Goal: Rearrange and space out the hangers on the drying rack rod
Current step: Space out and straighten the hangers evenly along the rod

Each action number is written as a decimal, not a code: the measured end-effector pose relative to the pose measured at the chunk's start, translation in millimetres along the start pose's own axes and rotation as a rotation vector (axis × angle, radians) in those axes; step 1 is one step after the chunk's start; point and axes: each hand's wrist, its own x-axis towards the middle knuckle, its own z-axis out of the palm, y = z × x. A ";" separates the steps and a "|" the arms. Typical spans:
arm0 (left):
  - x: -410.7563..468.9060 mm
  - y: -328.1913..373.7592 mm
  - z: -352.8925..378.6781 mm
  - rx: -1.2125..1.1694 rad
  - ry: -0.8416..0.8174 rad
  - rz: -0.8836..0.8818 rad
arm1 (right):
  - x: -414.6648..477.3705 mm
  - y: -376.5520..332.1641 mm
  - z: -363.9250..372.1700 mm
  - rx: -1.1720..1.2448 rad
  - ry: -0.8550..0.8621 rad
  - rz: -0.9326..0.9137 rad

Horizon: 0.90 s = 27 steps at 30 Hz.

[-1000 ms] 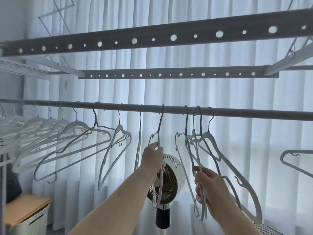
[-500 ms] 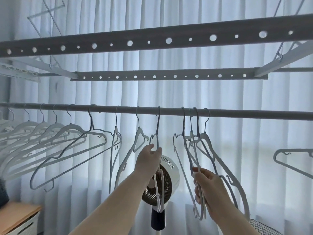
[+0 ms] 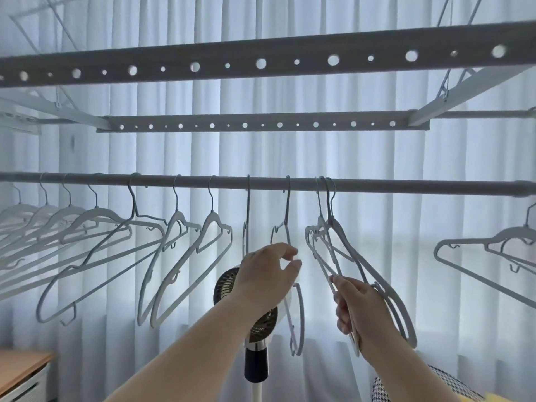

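Rod (image 3: pixel 406 185) spans 9 to 3 o'clock. Roughly eight hangers at left already spaced. Left hand (image 3: pixel 265 275) pinches single hanger (image 3: pixel 285 227) at centre. Right hand (image 3: pixel 361 310) clamped on three bunched hangers (image 3: pixel 333 242), still to spread. Two or so more at 3 o'clock.

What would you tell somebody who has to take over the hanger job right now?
Left hand: fingers pinched on one edge-on hanger hanging mid-rod.
Right hand: closed around the lower ends of a bunch of hangers whose hooks sit packed together on the rod.
Done: from the left hand's hanger leftward, hooks sit apart along the rod, each with its own gap.
Left: spread the right hand's bunch out one by one. A few more hangers hang at the far right; how tightly they sit I cannot tell.
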 end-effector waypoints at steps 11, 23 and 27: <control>3.5 9.0 34.1 0.203 -0.062 -0.211 | -0.2 -9.0 -38.8 0.002 0.017 0.002; 8.8 -0.1 57.4 0.138 0.000 -0.306 | 4.5 -9.8 -53.2 -0.017 -0.027 0.010; 7.1 -4.3 56.6 0.048 0.027 -0.299 | 6.2 -8.5 -54.3 -0.012 -0.011 0.009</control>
